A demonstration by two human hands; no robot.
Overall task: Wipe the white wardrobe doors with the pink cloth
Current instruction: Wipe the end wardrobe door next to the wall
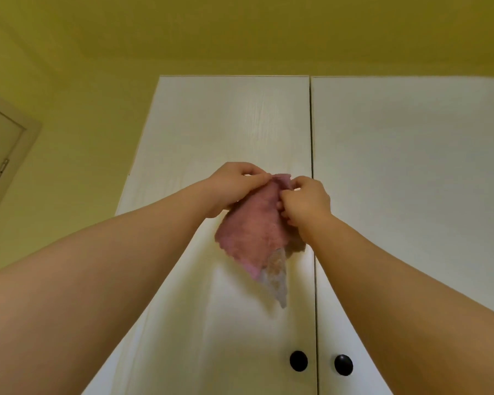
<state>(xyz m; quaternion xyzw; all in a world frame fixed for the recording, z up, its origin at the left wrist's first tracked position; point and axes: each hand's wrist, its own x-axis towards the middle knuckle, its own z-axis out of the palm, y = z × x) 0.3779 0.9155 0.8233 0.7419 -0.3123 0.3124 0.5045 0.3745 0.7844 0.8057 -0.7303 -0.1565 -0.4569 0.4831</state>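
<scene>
The pink cloth (254, 232) hangs in the air in front of the left white wardrobe door (228, 121), its lower corner pale and drooping. My left hand (234, 186) pinches the cloth's top edge from the left. My right hand (305, 203) grips the same top edge from the right, fingers curled into the fabric. Both arms are raised toward the upper part of the doors. The right wardrobe door (411, 166) stands closed beside the left one, a thin dark gap between them.
Two round black knobs (298, 361) (343, 365) sit low on either side of the gap. A yellow wall (83, 138) and ceiling surround the wardrobe. A door frame with a hinge (2, 166) shows at the far left.
</scene>
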